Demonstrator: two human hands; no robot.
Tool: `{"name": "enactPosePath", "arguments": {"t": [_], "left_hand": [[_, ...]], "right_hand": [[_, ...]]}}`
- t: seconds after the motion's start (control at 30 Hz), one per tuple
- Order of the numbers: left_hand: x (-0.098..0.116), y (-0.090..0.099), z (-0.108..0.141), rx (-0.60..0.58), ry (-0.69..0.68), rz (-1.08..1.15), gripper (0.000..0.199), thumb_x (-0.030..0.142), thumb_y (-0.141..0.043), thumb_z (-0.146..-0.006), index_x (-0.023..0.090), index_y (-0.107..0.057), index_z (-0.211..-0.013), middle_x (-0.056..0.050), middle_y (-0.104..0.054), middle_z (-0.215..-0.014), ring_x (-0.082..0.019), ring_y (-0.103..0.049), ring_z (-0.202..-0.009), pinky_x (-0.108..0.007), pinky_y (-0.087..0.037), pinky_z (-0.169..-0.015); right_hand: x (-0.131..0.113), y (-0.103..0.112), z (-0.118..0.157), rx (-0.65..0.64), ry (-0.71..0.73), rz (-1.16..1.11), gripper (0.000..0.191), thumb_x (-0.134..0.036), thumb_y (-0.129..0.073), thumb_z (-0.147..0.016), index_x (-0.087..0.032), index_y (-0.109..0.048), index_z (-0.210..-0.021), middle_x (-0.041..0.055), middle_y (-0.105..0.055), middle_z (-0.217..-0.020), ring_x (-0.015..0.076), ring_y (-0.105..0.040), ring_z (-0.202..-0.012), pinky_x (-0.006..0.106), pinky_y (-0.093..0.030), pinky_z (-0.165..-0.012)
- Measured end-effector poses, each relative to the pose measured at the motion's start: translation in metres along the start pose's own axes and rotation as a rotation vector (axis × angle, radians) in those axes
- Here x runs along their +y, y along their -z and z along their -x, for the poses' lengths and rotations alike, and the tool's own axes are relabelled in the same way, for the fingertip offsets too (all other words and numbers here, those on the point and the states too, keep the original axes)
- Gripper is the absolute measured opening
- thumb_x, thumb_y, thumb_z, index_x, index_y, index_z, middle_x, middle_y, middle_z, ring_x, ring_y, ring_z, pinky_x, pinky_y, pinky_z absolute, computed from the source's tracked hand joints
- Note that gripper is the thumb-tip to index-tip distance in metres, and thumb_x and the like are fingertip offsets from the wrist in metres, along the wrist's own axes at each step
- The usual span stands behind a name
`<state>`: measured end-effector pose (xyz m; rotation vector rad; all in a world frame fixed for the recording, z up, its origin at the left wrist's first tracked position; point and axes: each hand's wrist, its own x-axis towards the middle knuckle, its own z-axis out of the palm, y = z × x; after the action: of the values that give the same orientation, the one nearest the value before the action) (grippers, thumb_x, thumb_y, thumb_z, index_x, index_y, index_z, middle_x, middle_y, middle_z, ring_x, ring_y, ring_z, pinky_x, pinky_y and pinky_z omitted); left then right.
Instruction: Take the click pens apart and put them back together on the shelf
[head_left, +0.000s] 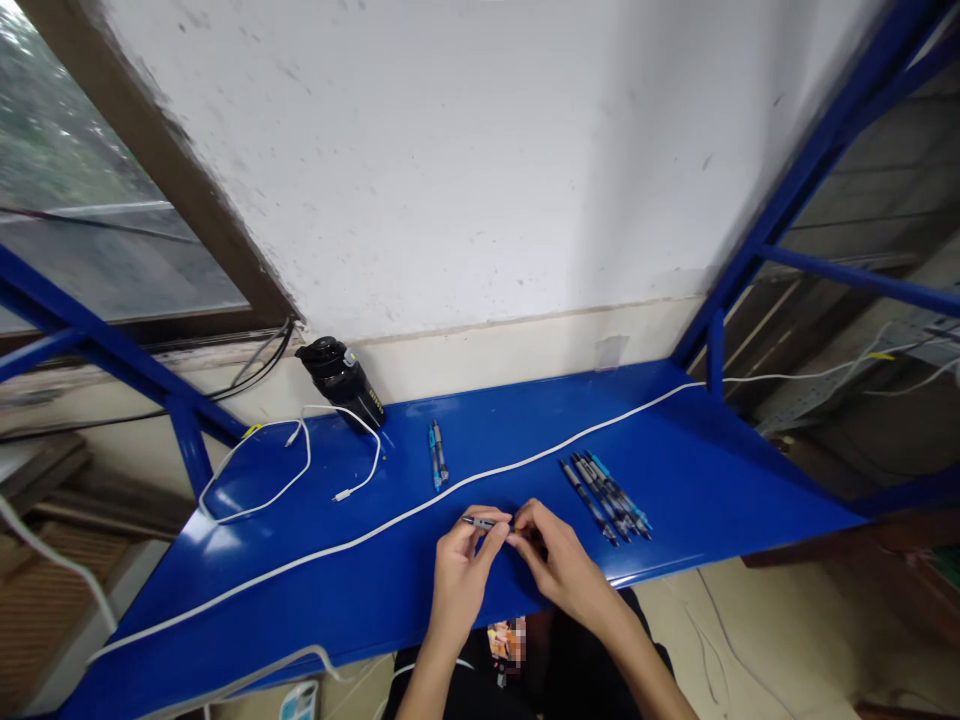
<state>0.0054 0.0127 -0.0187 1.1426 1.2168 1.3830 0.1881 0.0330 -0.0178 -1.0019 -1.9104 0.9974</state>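
Observation:
Near the front edge of the blue table, my left hand is closed on a grey and black pen, which lies roughly level between the fingers. My right hand meets it at the pen's right end, thumb and fingers pinched together there; the fingers hide that end. To the right of my hands, several grey, black and blue pens lie side by side on the table. Two more pens, with blue parts, lie beyond my left hand, behind the white cable.
A white cable runs diagonally across the blue table. At the back left, a black bottle stands by the wall, near a looped white charging cable. Blue frame posts rise at both sides.

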Motion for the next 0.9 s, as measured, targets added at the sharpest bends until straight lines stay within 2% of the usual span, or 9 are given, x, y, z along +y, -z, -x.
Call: {"name": "enactPosePath", "arguments": {"t": [0.13, 0.27, 0.4, 0.57, 0.7, 0.8, 0.9], "left_hand": [[0.001, 0.001, 0.000, -0.012, -0.019, -0.005, 0.028, 0.045, -0.077, -0.100, 0.018, -0.085, -0.103, -0.011, -0.078, -0.108, -0.027, -0.075, -0.105, -0.033, -0.060, -0.095], [0.004, 0.001, 0.000, -0.029, -0.029, -0.017, 0.030, 0.046, -0.075, -0.101, 0.017, -0.084, -0.105, -0.012, -0.078, -0.109, -0.028, -0.075, -0.105, -0.034, -0.060, -0.094], [0.004, 0.001, 0.000, -0.031, -0.046, -0.028, 0.029, 0.046, -0.075, -0.101, 0.018, -0.085, -0.104, -0.012, -0.078, -0.109, -0.028, -0.075, -0.105, -0.033, -0.060, -0.091], [-0.001, 0.000, 0.000, -0.006, 0.020, 0.020, 0.033, 0.048, -0.080, -0.096, 0.018, -0.084, -0.111, -0.013, -0.081, -0.112, -0.029, -0.077, -0.107, -0.036, -0.060, -0.097], [-0.002, 0.000, 0.001, 0.085, 0.100, 0.096, 0.034, 0.046, -0.090, -0.087, 0.016, -0.082, -0.101, -0.010, -0.082, -0.098, -0.027, -0.078, -0.097, -0.035, -0.062, -0.092], [-0.004, 0.001, 0.001, 0.075, 0.108, 0.104, 0.032, 0.045, -0.088, -0.089, 0.016, -0.082, -0.101, -0.010, -0.083, -0.099, -0.026, -0.078, -0.096, -0.034, -0.061, -0.092], [-0.006, 0.002, 0.001, 0.056, 0.106, 0.081, 0.033, 0.046, -0.085, -0.092, 0.017, -0.083, -0.108, -0.010, -0.083, -0.105, -0.025, -0.078, -0.098, -0.032, -0.061, -0.090]], "right_hand": [[-0.007, 0.004, -0.002, -0.067, 0.043, -0.004, 0.023, -0.036, -0.043, -0.119, -0.026, -0.064, -0.114, 0.0051, -0.068, -0.108, 0.0215, -0.067, -0.100, 0.034, -0.051, -0.092], [-0.008, 0.005, -0.003, -0.029, 0.015, 0.006, 0.019, -0.041, -0.051, -0.116, -0.025, -0.062, -0.114, 0.0044, -0.069, -0.103, 0.0212, -0.066, -0.093, 0.033, -0.052, -0.086], [-0.008, 0.004, -0.003, -0.065, 0.031, 0.014, 0.029, -0.038, -0.041, -0.120, -0.025, -0.064, -0.107, 0.0037, -0.068, -0.101, 0.0203, -0.066, -0.093, 0.032, -0.051, -0.087], [-0.008, 0.004, -0.003, -0.025, 0.013, 0.012, 0.019, -0.040, -0.053, -0.116, -0.025, -0.063, -0.110, 0.0020, -0.067, -0.096, 0.0195, -0.064, -0.085, 0.031, -0.051, -0.080], [-0.008, 0.005, -0.003, -0.062, 0.040, 0.025, 0.027, -0.037, -0.043, -0.119, -0.026, -0.068, -0.116, 0.0055, -0.070, -0.105, 0.0224, -0.067, -0.097, 0.034, -0.053, -0.088], [-0.007, 0.005, -0.003, -0.059, 0.039, 0.038, 0.027, -0.039, -0.044, -0.119, -0.027, -0.068, -0.120, 0.0064, -0.071, -0.106, 0.0239, -0.068, -0.100, 0.036, -0.053, -0.091], [-0.006, 0.004, -0.002, -0.030, -0.003, 0.024, 0.020, -0.042, -0.053, -0.116, -0.026, -0.064, -0.118, 0.0046, -0.071, -0.101, 0.0222, -0.068, -0.091, 0.033, -0.053, -0.084]]}}
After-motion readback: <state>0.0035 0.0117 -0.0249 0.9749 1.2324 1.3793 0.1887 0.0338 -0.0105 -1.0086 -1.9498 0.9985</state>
